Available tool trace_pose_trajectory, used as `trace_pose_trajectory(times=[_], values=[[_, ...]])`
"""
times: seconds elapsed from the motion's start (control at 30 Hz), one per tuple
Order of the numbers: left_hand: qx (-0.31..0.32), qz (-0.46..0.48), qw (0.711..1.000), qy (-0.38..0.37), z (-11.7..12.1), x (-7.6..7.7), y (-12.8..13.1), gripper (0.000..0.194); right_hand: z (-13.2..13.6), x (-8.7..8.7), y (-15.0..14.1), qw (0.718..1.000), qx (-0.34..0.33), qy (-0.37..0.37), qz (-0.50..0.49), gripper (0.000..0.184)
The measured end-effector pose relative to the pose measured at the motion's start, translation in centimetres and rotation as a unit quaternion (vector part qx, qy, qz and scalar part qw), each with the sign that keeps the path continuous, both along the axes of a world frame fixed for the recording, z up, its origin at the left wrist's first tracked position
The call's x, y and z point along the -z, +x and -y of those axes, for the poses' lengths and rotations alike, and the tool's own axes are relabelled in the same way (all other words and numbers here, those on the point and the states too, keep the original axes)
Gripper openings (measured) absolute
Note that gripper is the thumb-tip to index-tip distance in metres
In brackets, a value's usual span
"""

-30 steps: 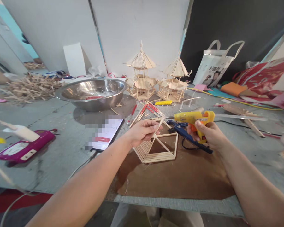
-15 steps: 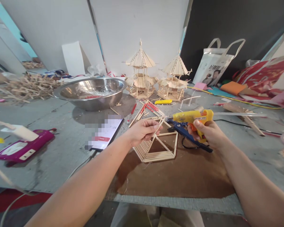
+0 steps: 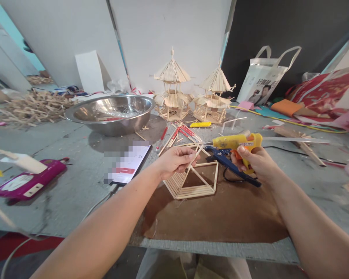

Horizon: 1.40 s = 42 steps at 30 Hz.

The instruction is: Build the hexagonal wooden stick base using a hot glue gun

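Note:
Between the thumb and fingers of my left hand is a thin wooden stick, tilted up to the right. My right hand is wrapped round a yellow glue gun, whose nozzle points left at the stick's upper end. A clear glue stick juts out of the gun's back. Below my left hand, a six-sided wooden stick frame lies on a brown board, some of its sections filled with parallel sticks. Blue-handled pliers lie beside the frame, under the glue gun.
A metal basin and a phone are to the left, with a purple power strip farther out. Two stick pavilions stand at the back. Loose sticks with red parts lie beyond my hands. A white bag stands back right.
Almost nothing differs. The glue gun has shifted very slightly, its nozzle still by the stick; my left hand keeps its pinch in the same spot.

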<state>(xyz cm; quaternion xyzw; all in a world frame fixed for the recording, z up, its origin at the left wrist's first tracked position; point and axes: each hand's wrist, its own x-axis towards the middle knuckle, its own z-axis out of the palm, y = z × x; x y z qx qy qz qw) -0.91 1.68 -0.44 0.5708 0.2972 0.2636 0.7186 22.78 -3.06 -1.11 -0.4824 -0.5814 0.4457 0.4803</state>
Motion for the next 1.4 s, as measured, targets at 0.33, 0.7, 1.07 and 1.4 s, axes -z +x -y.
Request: trace_pose_trajectory(times=[0.33, 0.7, 1.07, 1.4], values=[[-0.133, 0.077, 0.988, -0.024, -0.5, 0.3, 0.0, 0.020, 0.3, 0.2, -1.0, 0.999, 0.020, 0.041, 0.024, 0.029], [-0.181, 0.121, 0.975, -0.044, -0.8, 0.6, 0.1, 0.013, 0.8, 0.8, -2.8, 0.988, 0.018, 0.133, 0.075, 0.017], [-0.159, 0.124, 0.979, -0.037, -0.7, 0.6, 0.2, 0.012, 0.6, 1.7, -2.3, 0.977, 0.010, 0.163, 0.134, 0.018], [-0.164, 0.123, 0.978, -0.042, -0.5, 0.4, 0.2, 0.012, 0.7, 1.0, -2.7, 0.979, 0.014, 0.163, 0.124, 0.017]])
